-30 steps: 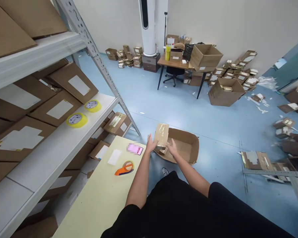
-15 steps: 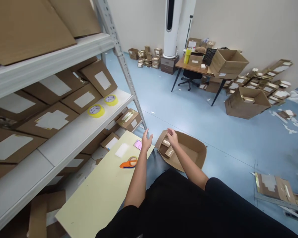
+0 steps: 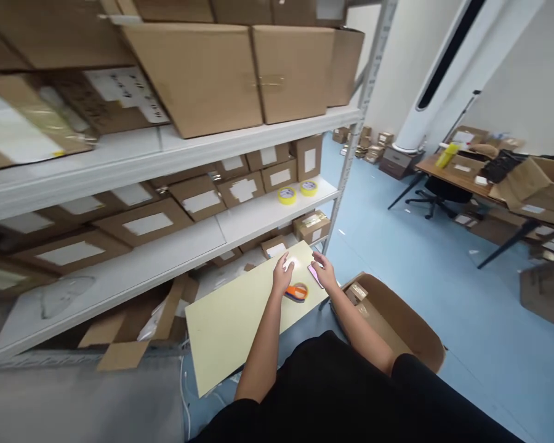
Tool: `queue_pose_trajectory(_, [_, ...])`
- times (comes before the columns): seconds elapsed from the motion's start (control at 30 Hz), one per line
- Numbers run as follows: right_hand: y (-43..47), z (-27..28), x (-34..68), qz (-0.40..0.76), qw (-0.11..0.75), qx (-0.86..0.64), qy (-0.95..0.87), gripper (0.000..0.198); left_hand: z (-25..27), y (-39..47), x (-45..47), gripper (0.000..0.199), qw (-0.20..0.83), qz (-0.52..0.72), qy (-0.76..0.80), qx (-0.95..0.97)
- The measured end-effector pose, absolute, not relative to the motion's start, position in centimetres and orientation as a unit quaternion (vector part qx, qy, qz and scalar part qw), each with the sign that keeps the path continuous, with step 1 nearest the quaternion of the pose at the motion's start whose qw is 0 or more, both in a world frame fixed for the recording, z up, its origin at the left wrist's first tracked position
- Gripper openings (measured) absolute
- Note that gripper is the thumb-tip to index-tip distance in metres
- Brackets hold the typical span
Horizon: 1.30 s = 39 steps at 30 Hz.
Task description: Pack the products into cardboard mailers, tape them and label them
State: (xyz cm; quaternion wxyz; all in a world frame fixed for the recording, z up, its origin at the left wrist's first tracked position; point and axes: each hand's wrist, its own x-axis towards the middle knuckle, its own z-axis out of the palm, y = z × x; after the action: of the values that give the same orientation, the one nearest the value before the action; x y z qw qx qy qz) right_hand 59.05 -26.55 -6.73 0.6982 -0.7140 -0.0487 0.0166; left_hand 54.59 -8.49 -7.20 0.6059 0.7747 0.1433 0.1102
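Over the far end of a pale yellow table (image 3: 231,326), my left hand (image 3: 282,275) hovers with its fingers apart and nothing in them. Beneath and beside it lies a white sheet (image 3: 293,261), partly hidden by the fingers. An orange tape dispenser (image 3: 297,291) rests on the table just right of my left wrist. My right hand (image 3: 324,272) is at the table's right edge, fingers spread and slightly curved, beside a phone with a pink screen (image 3: 314,275). The hand overlaps part of the phone; whether it touches it I cannot tell.
A large open carton (image 3: 397,307) stands on the floor to the right, small packages (image 3: 356,293) inside. Metal shelving (image 3: 184,246) with many boxes runs along the left, with yellow tape rolls (image 3: 287,195) on one shelf. A brown desk (image 3: 471,178) stands farther back.
My view has swung left toward the shelving. My right hand has gone from over the carton to beside the phone, and my left hand is now over the white sheet.
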Motion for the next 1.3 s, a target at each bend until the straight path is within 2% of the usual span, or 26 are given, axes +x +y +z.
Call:
queue_pose_trajectory(0.27, [-14.5,-4.9,53.5,0.090,0.665,-0.723,-0.164,0.049,-7.4,2.8,45.6,0.050,0.627,0.196,0.230,0.718])
queue_pose_trajectory(0.5, [-11.3,-5.7,52.2,0.135,0.613,-0.752,-0.200,0.049,-9.2,6.3,40.9,0.047,0.632,0.221,0.303,0.678])
queue_pose_trajectory(0.63, [-13.4,-8.6,53.3,0.158,0.568,-0.780,-0.210,0.048,-11.5,4.7,40.9,0.047,0.631,0.210,0.338,0.666])
queue_pose_trajectory(0.77, [-16.8,-13.2,55.3,0.175,0.485,-0.836,-0.187,0.046,-14.8,1.3,41.8,0.048,0.637,0.161,0.360,0.662])
queue_pose_trajectory(0.97, [-21.0,-21.3,57.2,0.257,0.282,-0.909,-0.166,0.034,-20.4,-5.0,42.1,0.040,0.627,0.121,0.412,0.650])
queue_pose_trajectory(1.07, [-22.1,-24.6,56.4,0.321,0.195,-0.906,-0.193,0.038,-22.5,-7.5,41.0,0.037,0.621,0.112,0.419,0.652])
queue_pose_trajectory(1.2, [-22.0,-26.8,55.1,0.306,0.151,-0.917,-0.205,0.055,-23.9,-9.3,39.7,0.034,0.611,0.097,0.442,0.649])
queue_pose_trajectory(1.3, [-21.5,-26.7,55.2,0.316,0.164,-0.919,-0.173,0.044,-23.6,-9.4,39.5,0.031,0.615,0.104,0.442,0.645])
